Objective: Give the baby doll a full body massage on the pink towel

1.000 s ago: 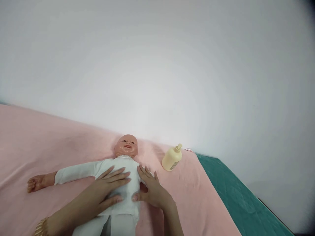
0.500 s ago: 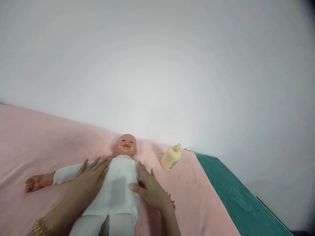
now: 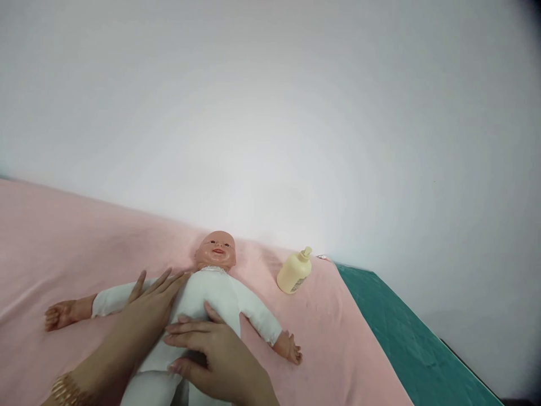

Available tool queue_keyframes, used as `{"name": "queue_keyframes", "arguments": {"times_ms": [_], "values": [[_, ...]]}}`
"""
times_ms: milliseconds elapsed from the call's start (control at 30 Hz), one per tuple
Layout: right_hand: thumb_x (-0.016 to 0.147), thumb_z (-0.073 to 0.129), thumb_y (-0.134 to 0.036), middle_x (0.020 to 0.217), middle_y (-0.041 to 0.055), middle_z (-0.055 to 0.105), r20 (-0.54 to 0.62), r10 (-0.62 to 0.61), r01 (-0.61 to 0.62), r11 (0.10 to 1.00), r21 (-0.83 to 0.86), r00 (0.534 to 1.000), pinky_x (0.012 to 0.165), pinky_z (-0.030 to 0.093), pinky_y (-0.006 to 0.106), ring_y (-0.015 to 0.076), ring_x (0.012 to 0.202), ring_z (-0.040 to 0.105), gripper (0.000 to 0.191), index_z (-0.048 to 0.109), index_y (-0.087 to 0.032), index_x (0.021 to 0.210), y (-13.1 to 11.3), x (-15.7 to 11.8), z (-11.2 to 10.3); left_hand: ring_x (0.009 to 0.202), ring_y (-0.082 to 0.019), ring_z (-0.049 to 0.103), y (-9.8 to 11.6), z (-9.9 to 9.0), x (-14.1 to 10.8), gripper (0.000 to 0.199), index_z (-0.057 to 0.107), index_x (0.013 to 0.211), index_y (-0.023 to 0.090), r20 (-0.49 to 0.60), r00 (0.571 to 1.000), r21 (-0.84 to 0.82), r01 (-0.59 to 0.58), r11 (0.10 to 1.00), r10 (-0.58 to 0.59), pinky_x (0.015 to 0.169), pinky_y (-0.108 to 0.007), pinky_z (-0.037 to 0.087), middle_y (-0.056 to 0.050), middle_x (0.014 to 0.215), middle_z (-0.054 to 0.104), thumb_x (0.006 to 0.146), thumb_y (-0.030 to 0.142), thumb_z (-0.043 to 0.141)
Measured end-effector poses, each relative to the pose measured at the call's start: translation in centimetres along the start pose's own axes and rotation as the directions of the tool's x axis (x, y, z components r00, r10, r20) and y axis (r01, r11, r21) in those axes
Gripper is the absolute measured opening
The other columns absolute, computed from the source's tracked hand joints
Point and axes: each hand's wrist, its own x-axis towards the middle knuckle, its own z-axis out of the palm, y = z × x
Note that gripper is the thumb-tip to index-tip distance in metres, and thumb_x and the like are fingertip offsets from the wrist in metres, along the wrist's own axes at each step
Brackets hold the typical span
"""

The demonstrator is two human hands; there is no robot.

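Note:
A baby doll (image 3: pixel 213 287) in a white cloth suit lies on its back with both arms spread. My left hand (image 3: pixel 154 301) rests on the doll's shoulder and upper arm at the left side of the picture, fingers stretched out. Across the doll's belly lies my right hand (image 3: pixel 215 349), open, its fingers pointing left and its thumb apart. It covers most of the lower torso. Neither hand grasps anything. Around my left wrist is a gold bracelet (image 3: pixel 70 389).
A pale yellow pump bottle (image 3: pixel 293 273) stands to the right of the doll's head. Under both is a pink cloth (image 3: pixel 338 349), with a green surface (image 3: pixel 414 327) showing beyond its right edge. A plain white wall (image 3: pixel 270 124) rises behind.
My right hand has moved left and down, from the doll's side and arm at the right onto its belly. That doll arm now shows fully. My left hand has barely moved.

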Motion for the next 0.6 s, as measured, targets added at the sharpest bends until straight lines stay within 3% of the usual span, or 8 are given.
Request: {"name": "queue_keyframes", "arguments": {"times_ms": [200,333,500,600], "values": [[0.096,0.047,-0.048,0.153,-0.0003,0.034,-0.036,0.100,-0.101,0.994,-0.031,0.994,0.121,0.006,0.041,0.0172,0.146,0.020,0.055,0.038,-0.024,0.145,1.1,0.3,-0.5,0.130,-0.033,0.046,0.0,-0.1,-0.1,0.058,0.057,0.133,0.024,-0.058,0.998,0.021,-0.004,1.000,0.005,0.111,-0.065,0.016,-0.008,0.134,0.058,0.082,0.011,0.031],[0.096,0.039,-0.053,0.158,-0.0004,0.021,-0.087,0.201,-0.209,0.972,-0.103,0.976,0.120,0.001,0.050,0.0209,0.148,0.009,0.062,0.028,-0.024,0.149,1.9,0.4,-1.1,0.127,-0.033,0.049,0.3,-0.5,0.0,0.057,0.059,0.131,0.024,-0.089,0.996,0.016,-0.008,1.000,0.009,0.111,-0.066,0.014,-0.008,0.130,0.061,0.084,0.012,0.029],[0.095,0.030,-0.060,0.159,-0.0002,0.013,-0.123,0.283,-0.297,0.947,-0.124,0.951,0.118,-0.001,0.054,0.0226,0.148,0.006,0.068,0.020,-0.023,0.151,3.1,0.2,-1.2,0.125,-0.034,0.051,0.7,-1.3,0.2,0.057,0.064,0.125,0.022,-0.088,0.996,0.012,0.001,1.000,0.000,0.109,-0.069,0.012,-0.008,0.127,0.063,0.084,0.011,0.026],[0.095,0.029,-0.061,0.158,0.0004,0.015,-0.151,0.319,-0.339,0.930,-0.143,0.936,0.117,-0.002,0.056,0.0238,0.148,0.007,0.068,0.020,-0.023,0.152,3.6,0.1,-1.2,0.125,-0.034,0.051,0.7,-1.9,0.6,0.053,0.064,0.124,0.022,-0.060,0.998,-0.051,0.006,0.999,-0.009,0.109,-0.068,0.020,-0.008,0.126,0.064,0.086,0.015,0.028]]}}
